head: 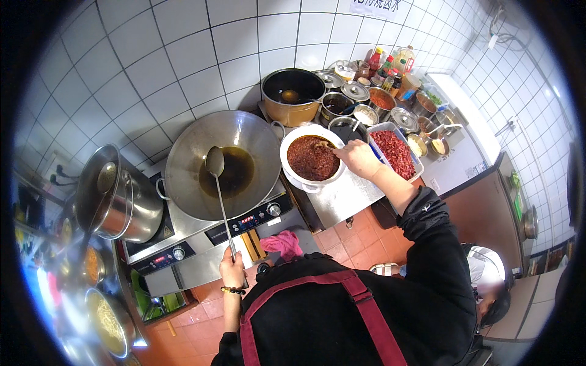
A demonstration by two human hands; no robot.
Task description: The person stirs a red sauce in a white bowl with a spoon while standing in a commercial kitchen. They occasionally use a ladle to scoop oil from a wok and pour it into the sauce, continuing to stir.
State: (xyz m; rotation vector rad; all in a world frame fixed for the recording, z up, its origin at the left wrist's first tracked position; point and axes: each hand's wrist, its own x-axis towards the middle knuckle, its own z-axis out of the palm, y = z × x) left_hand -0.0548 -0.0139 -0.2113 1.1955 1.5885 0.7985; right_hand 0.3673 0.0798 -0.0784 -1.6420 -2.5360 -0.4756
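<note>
My left hand [232,269] grips the handle of a long metal ladle [215,161], whose bowl is over a large wok [183,142] with dark oil [240,171] pooled in it. The wok rests on an induction cooker [247,219]. To the right, my right hand [357,158] is at the rim of a white pot [286,171] of dark red chili sauce [311,158]. It is closed on the end of a light-coloured utensil [324,144], whose other end is in the sauce; what kind it is cannot be told.
Behind the white pot stands a deep brown pot [293,112]. Lidded tins, seasoning bowls and bottles [374,59] crowd the back right, beside a plastic tub of red chopped food [394,153]. A tall steel stockpot [137,206] is left. Another person [487,274] is at lower right.
</note>
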